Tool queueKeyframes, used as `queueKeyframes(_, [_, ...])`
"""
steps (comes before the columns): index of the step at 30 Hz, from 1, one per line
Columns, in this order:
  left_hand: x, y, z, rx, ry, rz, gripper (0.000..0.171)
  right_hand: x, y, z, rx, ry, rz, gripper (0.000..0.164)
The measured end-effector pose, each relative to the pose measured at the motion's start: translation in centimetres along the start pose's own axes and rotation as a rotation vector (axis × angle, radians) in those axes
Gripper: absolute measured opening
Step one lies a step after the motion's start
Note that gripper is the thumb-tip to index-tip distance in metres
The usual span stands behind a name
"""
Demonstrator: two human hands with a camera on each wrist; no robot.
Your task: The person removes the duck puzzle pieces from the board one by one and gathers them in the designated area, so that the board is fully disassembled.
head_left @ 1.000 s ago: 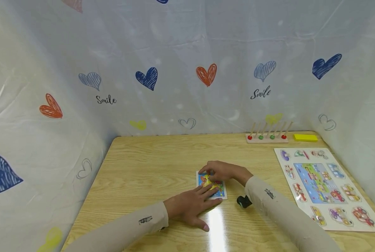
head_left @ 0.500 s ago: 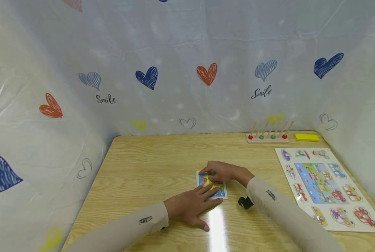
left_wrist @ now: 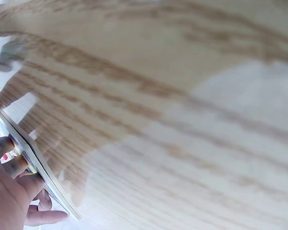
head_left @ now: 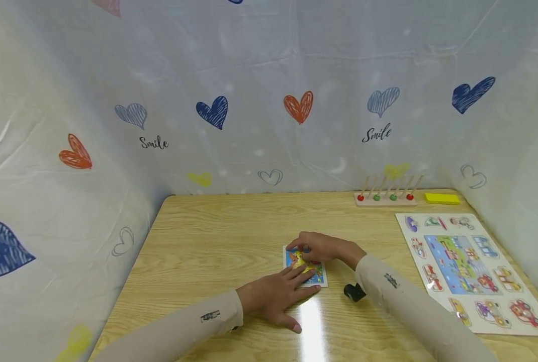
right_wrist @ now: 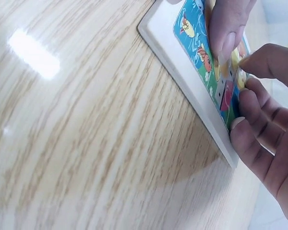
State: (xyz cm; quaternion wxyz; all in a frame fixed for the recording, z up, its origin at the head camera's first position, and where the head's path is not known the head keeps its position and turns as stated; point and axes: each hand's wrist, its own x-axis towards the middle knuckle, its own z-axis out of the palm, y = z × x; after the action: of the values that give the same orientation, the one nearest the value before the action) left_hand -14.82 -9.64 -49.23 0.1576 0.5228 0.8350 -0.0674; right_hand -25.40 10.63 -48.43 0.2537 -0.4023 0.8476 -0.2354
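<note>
A small white-bordered picture board (head_left: 325,277), with a blue and yellow cartoon picture, lies on the wooden table. My left hand (head_left: 273,296) rests on its near part with spread fingers; the thumb sits on the tabletop. Above the board's upper part is my right hand (head_left: 321,246), bent at the fingers. In the right wrist view its fingertips meet around a small yellowish, partly see-through piece (right_wrist: 226,67) on the picture. Fingers cover much of the picture, so the exact shape of that piece is hidden. The left wrist view shows the board (left_wrist: 38,160) edge-on beside the left fingers.
At the right lies a large vehicle puzzle board (head_left: 414,226). Behind it stand a wooden peg rack (head_left: 384,200) with red and green beads and a yellow block (head_left: 442,198). A black object (head_left: 354,292) shows beside the right sleeve. A heart-printed curtain (head_left: 251,146) surrounds the table.
</note>
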Motion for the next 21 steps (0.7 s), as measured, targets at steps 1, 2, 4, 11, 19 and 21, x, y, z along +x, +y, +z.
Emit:
queueKeyframes(1, [0.00, 0.00, 0.00, 0.000, 0.000, -0.001, 0.093, 0.00, 0.04, 0.01, 0.005, -0.002, -0.003, 0.045])
queueKeyframes(2, [-0.01, 0.01, -0.02, 0.001, 0.000, -0.002, 0.093, 0.01, 0.11, 0.05, 0.007, -0.002, -0.007, 0.045])
queueKeyframes(4, [-0.03, 0.03, -0.04, 0.001, 0.000, -0.003, 0.093, 0.02, 0.23, 0.11, 0.009, -0.001, -0.016, 0.046])
queueKeyframes(11, [-0.01, 0.10, -0.10, 0.011, -0.004, -0.005, 0.093, 0.08, 0.49, 0.20, -0.006, 0.002, -0.015, 0.045])
queueKeyframes(19, [0.19, 0.01, -0.17, -0.003, -0.024, -0.015, 0.094, 0.21, 0.23, -0.03, 0.010, -0.014, 0.026, 0.045])
queueKeyframes(21, [0.30, -0.04, -0.14, -0.012, -0.039, -0.022, 0.095, 0.24, 0.10, -0.08, 0.027, -0.019, 0.032, 0.045])
